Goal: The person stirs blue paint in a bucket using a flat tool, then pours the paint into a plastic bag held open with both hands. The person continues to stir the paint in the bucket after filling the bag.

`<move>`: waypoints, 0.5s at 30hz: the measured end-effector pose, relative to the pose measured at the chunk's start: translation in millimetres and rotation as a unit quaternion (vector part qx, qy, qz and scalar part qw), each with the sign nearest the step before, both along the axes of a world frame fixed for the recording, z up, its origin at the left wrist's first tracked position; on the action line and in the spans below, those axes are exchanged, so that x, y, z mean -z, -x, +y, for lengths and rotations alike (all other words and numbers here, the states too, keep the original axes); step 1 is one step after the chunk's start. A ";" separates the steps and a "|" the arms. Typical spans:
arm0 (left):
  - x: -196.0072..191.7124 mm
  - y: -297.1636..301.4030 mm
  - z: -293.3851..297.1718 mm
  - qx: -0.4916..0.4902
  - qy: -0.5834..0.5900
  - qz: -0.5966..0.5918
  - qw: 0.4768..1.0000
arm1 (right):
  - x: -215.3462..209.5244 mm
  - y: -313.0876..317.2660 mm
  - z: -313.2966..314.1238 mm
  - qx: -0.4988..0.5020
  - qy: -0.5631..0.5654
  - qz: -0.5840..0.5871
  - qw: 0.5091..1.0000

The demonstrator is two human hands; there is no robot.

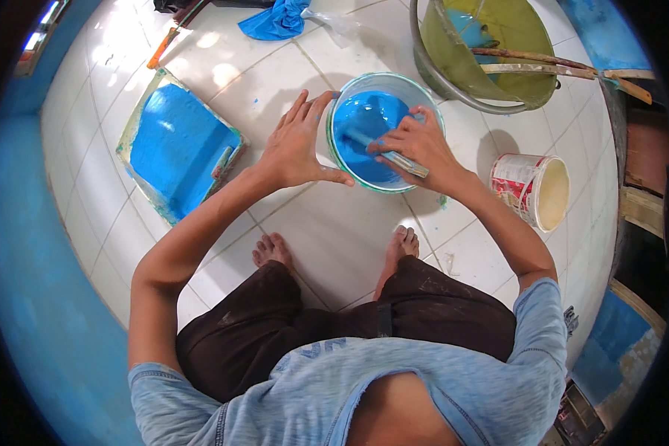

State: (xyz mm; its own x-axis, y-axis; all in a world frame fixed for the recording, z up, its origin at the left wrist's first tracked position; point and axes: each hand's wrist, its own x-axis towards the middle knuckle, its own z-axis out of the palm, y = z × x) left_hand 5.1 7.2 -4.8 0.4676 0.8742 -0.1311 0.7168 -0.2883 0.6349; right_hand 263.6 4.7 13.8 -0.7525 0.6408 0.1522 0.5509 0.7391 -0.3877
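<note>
Right grip (418, 146) clasps a stick (409, 164) slanting into the bucket (394, 83) (left grip (297, 147) spread wide beside it).

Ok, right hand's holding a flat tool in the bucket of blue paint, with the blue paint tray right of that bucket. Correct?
Tray side is wrong: the head view shows the blue paint tray left of the bucket. Right hand holding a flat tool there stands.

Heathered blue short-sleeved shirt (297, 394); dark brown trousers (450, 308).
</note>
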 end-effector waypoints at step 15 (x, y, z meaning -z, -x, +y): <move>-0.2 0.6 -0.5 -0.002 0.002 -0.002 1.000 | -7.0 -3.6 -10.8 -0.005 0.166 0.017 0.986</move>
State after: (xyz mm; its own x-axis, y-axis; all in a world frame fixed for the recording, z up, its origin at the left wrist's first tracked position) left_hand 4.4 6.8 -4.6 0.4650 0.8754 -0.1323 0.7155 -0.2835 0.6385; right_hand 267.1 -6.1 20.8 -0.7566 0.6527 -0.0390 0.5270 0.5735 -0.6272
